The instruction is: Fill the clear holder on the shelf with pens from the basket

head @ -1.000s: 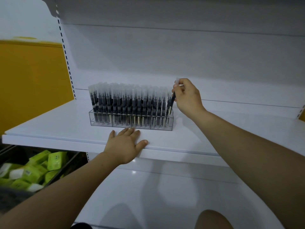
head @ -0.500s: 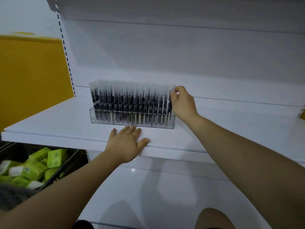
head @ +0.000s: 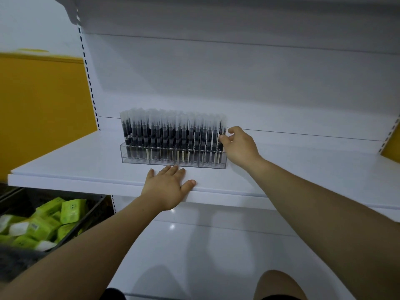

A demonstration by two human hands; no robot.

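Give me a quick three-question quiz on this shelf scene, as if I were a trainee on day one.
1. True or false: the left hand lies flat on the front edge of the shelf, holding nothing.
2. The right hand reaches the pens at which part of the clear holder? A: its left end. B: its right end. C: its front middle.
3. Fill in: the packets in the basket at lower left are mostly ____ in colour.

Key: 1 true; 2 B; 3 green.
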